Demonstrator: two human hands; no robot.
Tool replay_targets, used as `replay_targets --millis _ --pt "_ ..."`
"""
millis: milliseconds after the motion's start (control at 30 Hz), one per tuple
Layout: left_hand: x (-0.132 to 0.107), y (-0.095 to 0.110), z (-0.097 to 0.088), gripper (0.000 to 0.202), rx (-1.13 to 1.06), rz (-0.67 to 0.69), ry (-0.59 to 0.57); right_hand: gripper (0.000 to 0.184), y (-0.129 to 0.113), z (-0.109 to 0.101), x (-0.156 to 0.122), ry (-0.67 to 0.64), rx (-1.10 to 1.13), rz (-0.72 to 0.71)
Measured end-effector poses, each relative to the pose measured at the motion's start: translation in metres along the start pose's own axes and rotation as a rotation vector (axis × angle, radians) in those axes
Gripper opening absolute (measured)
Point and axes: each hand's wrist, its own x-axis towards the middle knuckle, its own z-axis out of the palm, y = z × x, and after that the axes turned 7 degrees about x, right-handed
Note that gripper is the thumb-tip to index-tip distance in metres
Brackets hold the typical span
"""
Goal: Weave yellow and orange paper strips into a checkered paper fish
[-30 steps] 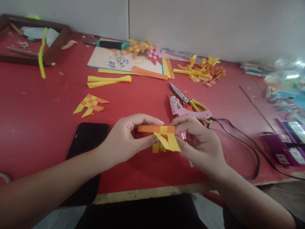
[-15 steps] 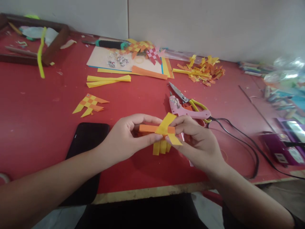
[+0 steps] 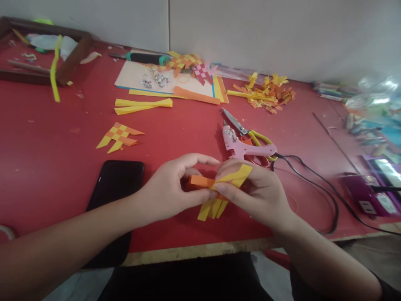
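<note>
Between my two hands is a bundle of interlaced paper strips, with orange strips [image 3: 201, 181] running crosswise and yellow strips [image 3: 214, 209] hanging below. My left hand [image 3: 178, 184] pinches the orange part from the left, its index finger stretched over the top. My right hand [image 3: 255, 192] grips the right side, thumb pressed on a yellow strip [image 3: 240, 175] that slants up to the right. Fingers hide much of the weave. Left of my hands lies a finished woven paper fish [image 3: 119, 134] in orange and yellow checks.
A pink glue gun [image 3: 250, 148] with a black cord lies against yellow-handled scissors [image 3: 239, 121]. A black phone [image 3: 117, 184] rests under my left forearm. Yellow strips [image 3: 142, 105], a scrap pile [image 3: 269, 94], a wooden frame [image 3: 75, 56] and a purple device [image 3: 363, 194] are around.
The woven paper has moved slightly down and tilted. The yellow strip that stood up at the middle now slants right under my right thumb. My left index finger has lifted off the orange strip.
</note>
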Motion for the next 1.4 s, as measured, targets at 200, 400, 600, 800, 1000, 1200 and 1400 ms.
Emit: replay_targets --millis 200,400,600,800,1000,1200,1400 --pt "-0.0016 -0.0006 0.0004 0.047 0.014 -0.012 0.013 0.013 0.0019 0.0010 0.0006 0.063 -0.019 0.056" --pt "0.0002 -0.0008 0.0001 0.041 0.031 -0.021 0.023 0.009 0.0008 0.0023 0.0008 0.112 -0.075 0.019" --pt "0.0013 -0.0027 0.0002 0.041 -0.013 -0.035 0.012 0.006 0.0036 0.0027 0.0004 0.116 -0.066 0.023" --pt "0.0020 -0.0013 0.0008 0.042 0.018 -0.051 0.044 0.008 0.0018 0.0047 -0.0007 0.169 -0.100 0.030" --pt "0.0025 0.0008 0.0012 0.033 -0.004 -0.032 0.095 0.012 0.0006 0.0056 -0.0006 0.211 -0.153 0.052" --pt "0.0041 -0.0003 -0.0002 0.027 -0.076 -0.002 0.152 0.026 -0.0021 0.0039 0.0002 0.126 0.163 0.090" --pt "0.0054 -0.0041 -0.0017 0.021 -0.145 0.017 0.246 0.021 -0.0018 0.0032 -0.0011 0.047 0.109 0.215"
